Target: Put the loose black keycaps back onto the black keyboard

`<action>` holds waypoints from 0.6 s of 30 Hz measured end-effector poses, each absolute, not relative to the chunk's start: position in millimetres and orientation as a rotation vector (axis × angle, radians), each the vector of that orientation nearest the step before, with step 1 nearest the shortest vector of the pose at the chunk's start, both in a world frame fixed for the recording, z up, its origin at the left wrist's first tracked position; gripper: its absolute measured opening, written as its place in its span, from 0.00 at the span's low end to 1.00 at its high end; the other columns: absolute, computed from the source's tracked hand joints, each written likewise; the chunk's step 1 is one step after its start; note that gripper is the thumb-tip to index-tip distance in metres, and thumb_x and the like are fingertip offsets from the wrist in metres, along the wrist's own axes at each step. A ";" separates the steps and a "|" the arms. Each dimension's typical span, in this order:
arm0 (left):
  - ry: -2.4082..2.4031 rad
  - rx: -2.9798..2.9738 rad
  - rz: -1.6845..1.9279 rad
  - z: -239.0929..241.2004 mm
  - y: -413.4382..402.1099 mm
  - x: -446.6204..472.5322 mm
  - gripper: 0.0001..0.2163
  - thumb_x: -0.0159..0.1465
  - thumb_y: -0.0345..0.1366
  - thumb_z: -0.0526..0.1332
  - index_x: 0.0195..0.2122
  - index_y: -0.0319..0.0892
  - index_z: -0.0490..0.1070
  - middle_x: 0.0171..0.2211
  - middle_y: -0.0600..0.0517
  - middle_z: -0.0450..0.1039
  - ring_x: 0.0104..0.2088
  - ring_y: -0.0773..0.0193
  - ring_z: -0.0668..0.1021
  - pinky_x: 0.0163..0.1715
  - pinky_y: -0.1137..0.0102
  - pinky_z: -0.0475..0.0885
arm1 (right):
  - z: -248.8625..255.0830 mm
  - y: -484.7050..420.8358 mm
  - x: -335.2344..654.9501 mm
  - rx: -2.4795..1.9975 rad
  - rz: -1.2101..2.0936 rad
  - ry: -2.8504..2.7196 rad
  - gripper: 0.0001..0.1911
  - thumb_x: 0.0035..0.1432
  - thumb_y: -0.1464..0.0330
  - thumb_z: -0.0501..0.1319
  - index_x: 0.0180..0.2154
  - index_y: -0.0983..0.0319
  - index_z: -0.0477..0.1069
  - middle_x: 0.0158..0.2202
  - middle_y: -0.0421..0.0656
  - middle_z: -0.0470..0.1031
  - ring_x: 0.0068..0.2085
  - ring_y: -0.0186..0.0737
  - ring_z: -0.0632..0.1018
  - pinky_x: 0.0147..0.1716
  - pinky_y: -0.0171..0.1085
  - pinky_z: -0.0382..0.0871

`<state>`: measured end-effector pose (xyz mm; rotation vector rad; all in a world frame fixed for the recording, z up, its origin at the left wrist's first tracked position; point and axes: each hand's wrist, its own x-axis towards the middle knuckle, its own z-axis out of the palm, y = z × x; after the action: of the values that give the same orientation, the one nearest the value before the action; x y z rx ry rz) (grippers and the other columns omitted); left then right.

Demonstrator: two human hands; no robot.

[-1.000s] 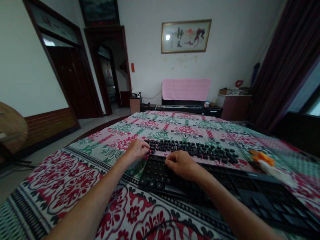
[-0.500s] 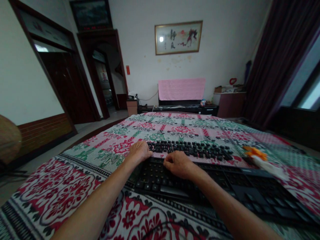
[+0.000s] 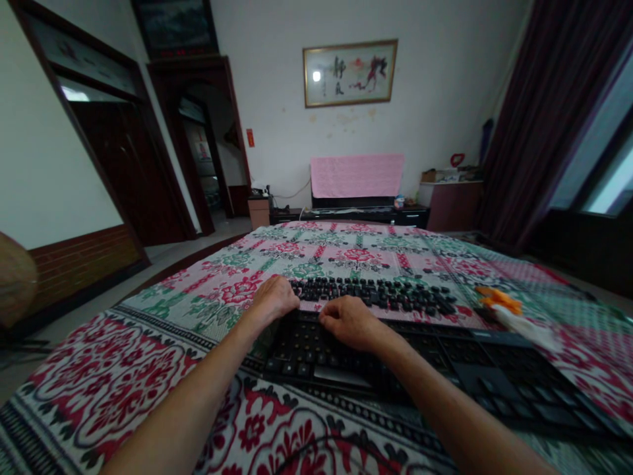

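Observation:
A black keyboard (image 3: 459, 379) lies on a flowered cloth (image 3: 148, 369) in front of me. Just beyond it, a long row of loose black keycaps (image 3: 380, 294) is set out on the cloth. My left hand (image 3: 271, 300) rests at the left end of that row, fingers bent down onto the cloth and the first keycaps. My right hand (image 3: 349, 321) sits over the keyboard's upper left part, fingers curled in with the thumb against them. What either hand pinches is hidden.
An orange and white object (image 3: 509, 311) lies on the cloth past the keyboard's right end. Across the room stand a low dark cabinet (image 3: 356, 214) with a pink cover, a framed picture (image 3: 350, 72), dark curtains (image 3: 539, 119) and open doorways (image 3: 202, 165).
Both hands stay at the same spot by the keycaps and keyboard, shifting only slightly. The camera has turned a little, so the whole scene has slid left.

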<state>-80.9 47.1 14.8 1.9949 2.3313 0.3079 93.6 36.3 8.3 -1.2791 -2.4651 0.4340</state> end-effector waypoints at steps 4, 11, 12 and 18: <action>2.200 2.090 0.391 21.1 36.1 -86.9 0.10 0.48 0.38 0.53 0.22 0.40 0.73 0.18 0.52 0.69 0.21 0.68 0.70 0.19 0.77 0.58 | 5.4 37.6 93.7 -1.199 0.451 -2.400 0.15 0.46 0.72 0.51 0.35 0.60 0.73 0.34 0.41 0.75 0.36 0.36 0.73 0.35 0.30 0.62; 2.245 2.037 0.551 17.8 39.7 -105.7 0.11 0.49 0.37 0.52 0.25 0.41 0.74 0.18 0.56 0.69 0.22 0.70 0.69 0.21 0.77 0.58 | 12.8 43.0 89.1 -1.189 0.499 -2.377 0.14 0.46 0.71 0.53 0.35 0.59 0.73 0.34 0.39 0.75 0.36 0.35 0.73 0.36 0.30 0.63; 2.235 2.016 0.556 16.8 41.0 -109.1 0.11 0.49 0.37 0.53 0.27 0.42 0.74 0.19 0.56 0.69 0.22 0.70 0.69 0.21 0.78 0.58 | 13.8 46.1 85.4 -1.177 0.496 -2.392 0.14 0.46 0.72 0.53 0.35 0.59 0.73 0.34 0.38 0.75 0.37 0.35 0.73 0.36 0.29 0.63; 2.226 1.876 0.611 12.8 46.2 -130.7 0.12 0.49 0.35 0.52 0.31 0.44 0.73 0.24 0.56 0.72 0.23 0.71 0.70 0.22 0.79 0.61 | 11.4 68.8 49.6 -1.431 0.392 -2.464 0.13 0.47 0.66 0.52 0.31 0.60 0.74 0.31 0.41 0.75 0.33 0.35 0.74 0.32 0.29 0.63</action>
<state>-130.7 46.2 12.8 1.8764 2.2263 0.6109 49.6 68.8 11.4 -1.4311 -2.4635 0.3923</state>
